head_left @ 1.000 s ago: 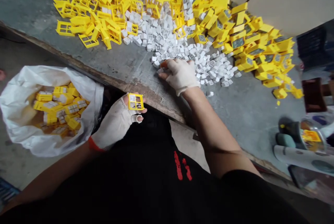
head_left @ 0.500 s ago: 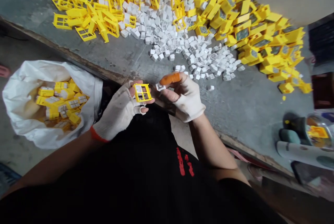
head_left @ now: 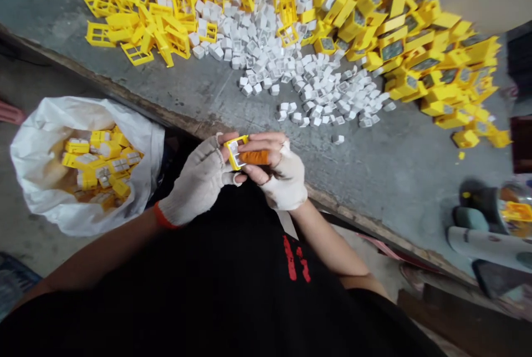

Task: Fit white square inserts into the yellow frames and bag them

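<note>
Near the table's front edge, my left hand (head_left: 203,171), in a white glove with bare fingertips, holds a small yellow plastic frame (head_left: 231,153). White square caps show inside the frame's openings. My right hand (head_left: 278,171), gloved alike with an orange cover on one finger, closes on the frame's right side. Its orange-covered finger presses into the frame's face, and its thumb lies at the lower edge. Whether a loose white cap is under those fingers is hidden.
Across the grey table (head_left: 187,91) lie yellow frames (head_left: 139,52), white caps (head_left: 328,93) and yellow housings (head_left: 415,63). A white sack (head_left: 137,107) of yellow-and-white pieces stands at left. On the right are a jar (head_left: 517,210) and a pale cylinder (head_left: 477,240).
My right hand has moved left and brought a white cap to the yellow frame; its fingers now press there. The frame has turned and tilted in my left hand.
</note>
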A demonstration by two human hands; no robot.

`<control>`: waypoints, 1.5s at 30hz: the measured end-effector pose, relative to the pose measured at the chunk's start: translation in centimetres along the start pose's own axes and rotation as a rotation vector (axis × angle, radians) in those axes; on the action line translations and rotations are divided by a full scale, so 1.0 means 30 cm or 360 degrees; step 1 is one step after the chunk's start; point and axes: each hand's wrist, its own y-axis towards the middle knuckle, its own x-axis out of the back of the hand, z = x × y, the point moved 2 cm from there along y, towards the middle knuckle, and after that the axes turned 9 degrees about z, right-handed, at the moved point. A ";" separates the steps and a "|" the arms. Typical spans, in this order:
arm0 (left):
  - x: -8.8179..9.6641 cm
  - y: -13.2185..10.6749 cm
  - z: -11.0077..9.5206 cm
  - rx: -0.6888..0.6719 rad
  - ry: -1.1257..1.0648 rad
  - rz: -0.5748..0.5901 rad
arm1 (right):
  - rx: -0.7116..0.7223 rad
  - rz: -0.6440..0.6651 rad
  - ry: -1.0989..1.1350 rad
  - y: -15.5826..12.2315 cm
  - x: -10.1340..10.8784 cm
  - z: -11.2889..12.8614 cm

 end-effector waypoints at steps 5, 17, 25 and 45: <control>0.054 0.013 0.006 0.0146 -0.0050 -0.0133 | -0.0176 0.0245 -0.0328 0.041 0.097 -0.136; 0.124 0.020 -0.014 0.0083 -0.0002 -0.0256 | -0.0943 0.0413 -0.1012 0.314 0.171 -0.504; 0.054 0.019 -0.026 0.0070 0.0001 -0.0171 | -0.0312 0.0487 -0.0618 0.178 0.110 -0.112; 0.081 0.002 -0.019 0.0134 -0.0086 -0.0159 | 0.0105 0.0532 -0.1016 0.102 0.008 -0.052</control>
